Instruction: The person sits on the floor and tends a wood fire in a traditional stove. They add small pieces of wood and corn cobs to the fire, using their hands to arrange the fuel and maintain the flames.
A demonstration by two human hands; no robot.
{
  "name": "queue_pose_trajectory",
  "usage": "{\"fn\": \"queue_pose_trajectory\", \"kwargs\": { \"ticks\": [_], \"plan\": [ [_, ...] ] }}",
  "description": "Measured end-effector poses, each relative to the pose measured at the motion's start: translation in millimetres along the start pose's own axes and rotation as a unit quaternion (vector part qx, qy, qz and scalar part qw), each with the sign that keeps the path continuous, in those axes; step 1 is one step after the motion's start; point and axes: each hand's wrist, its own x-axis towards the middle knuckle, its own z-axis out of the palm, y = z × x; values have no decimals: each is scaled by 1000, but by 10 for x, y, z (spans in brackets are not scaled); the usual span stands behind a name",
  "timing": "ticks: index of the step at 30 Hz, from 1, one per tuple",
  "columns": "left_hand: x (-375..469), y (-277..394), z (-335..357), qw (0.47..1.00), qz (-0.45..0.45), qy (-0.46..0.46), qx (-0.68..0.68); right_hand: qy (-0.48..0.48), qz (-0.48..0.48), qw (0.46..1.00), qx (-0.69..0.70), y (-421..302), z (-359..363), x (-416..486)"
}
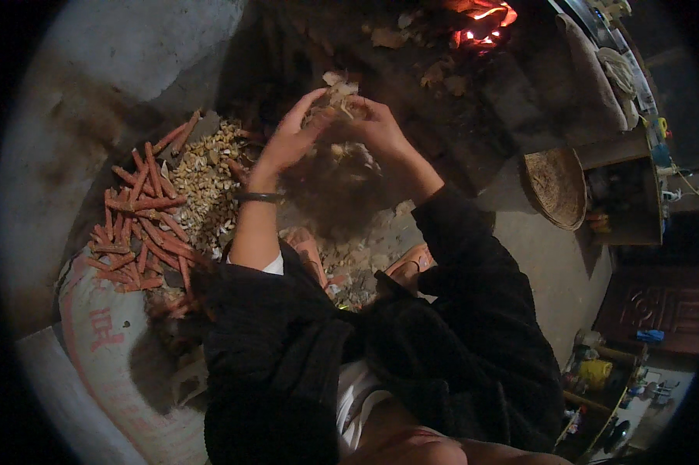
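Both my hands are raised over a dark patch of floor at the upper middle, close together around a bundle of pale dry husks or leaves [341, 93]. My left hand [294, 131] grips it from the left side, with a dark bangle on the wrist. My right hand [378, 125] grips its right side, fingers curled inward. Some fingertips are blurred or hidden by the bundle. Below the hands lie more pale dry scraps [355, 157]. Reddish corn cobs [146, 203] are heaped to the left, beside a pile of pale shells or kernels [210, 168].
A fire [483, 29] glows at the upper right. A printed woven sack [99, 325] lies at the lower left. To the right stand a round woven basket [559, 189] and a shelf with kitchen things [605, 372]. My sandalled feet [309, 253] rest on the littered floor.
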Motion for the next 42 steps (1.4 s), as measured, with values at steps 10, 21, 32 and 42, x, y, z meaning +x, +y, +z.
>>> {"fn": "queue_pose_trajectory", "kwargs": {
  "ticks": [10,21,32,42],
  "plan": [
    [-48,11,351,992,60,22,108,119,119,978,126,-104,235,-13],
    [248,-267,90,965,48,235,-107,-49,13,996,69,-351,544,3],
    [314,-32,307,948,32,308,-73,125,-96,985,-75,-241,347,291],
    [492,-412,-226,908,-166,351,157,101,46,993,-32,247,611,326]
  ]
}}
